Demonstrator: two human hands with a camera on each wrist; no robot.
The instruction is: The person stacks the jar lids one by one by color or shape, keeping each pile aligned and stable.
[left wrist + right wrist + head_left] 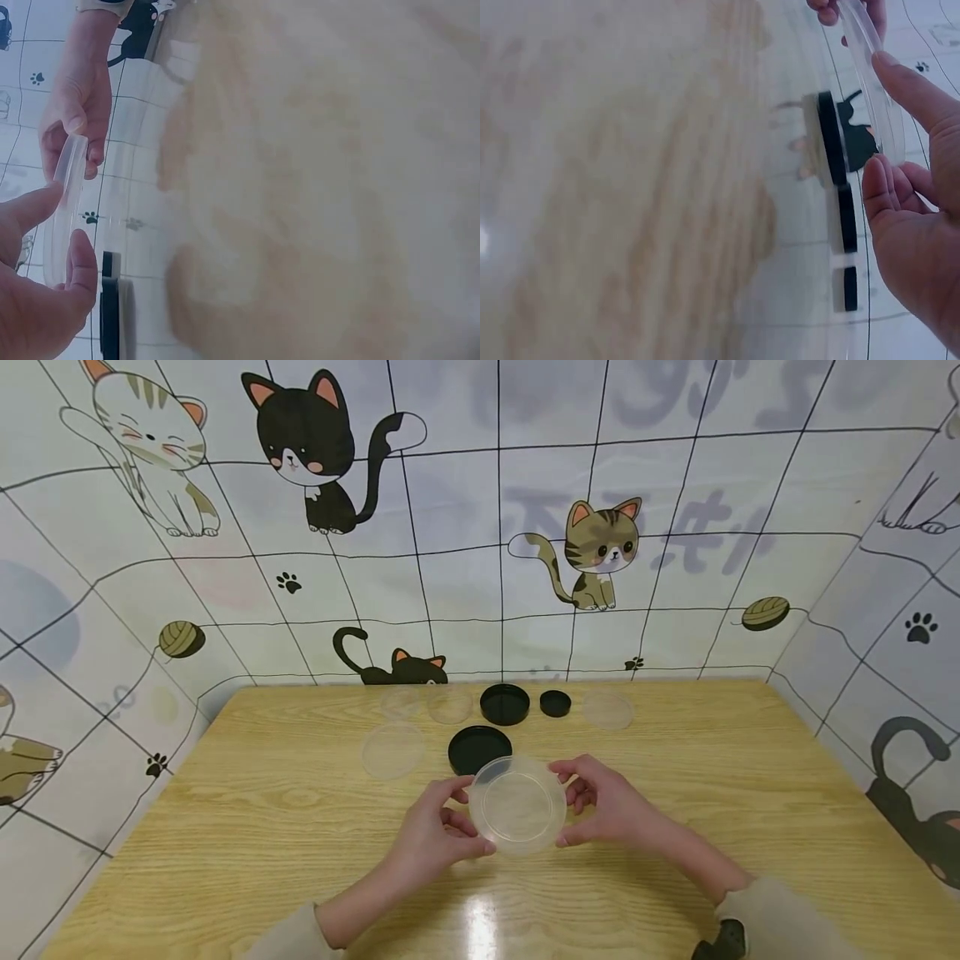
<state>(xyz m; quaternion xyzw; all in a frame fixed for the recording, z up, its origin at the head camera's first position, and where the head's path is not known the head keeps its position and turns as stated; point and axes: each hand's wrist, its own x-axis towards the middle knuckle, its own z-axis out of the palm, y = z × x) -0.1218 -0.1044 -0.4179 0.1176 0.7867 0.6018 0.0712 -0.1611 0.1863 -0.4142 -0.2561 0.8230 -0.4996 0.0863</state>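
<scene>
Above the wooden table, a clear round plastic lid [517, 806] with a ringed centre is held up, its face towards the head camera. My left hand [431, 835] pinches its left edge between thumb and fingers. On the opposite edge, my right hand [615, 810] grips the lid in the same way. Both wrist views show the lid [67, 202] edge-on, with a raised rim. Just behind it lies a large black round lid [478, 748], its near edge partly covered by the clear one.
Farther back on the table [300, 827] lie a medium black lid [505, 705] and a small black lid [555, 703]. Clear discs rest around them, one at left [392, 750] and another at right [607, 709]. A cat-patterned cloth [465, 527] rises behind the table.
</scene>
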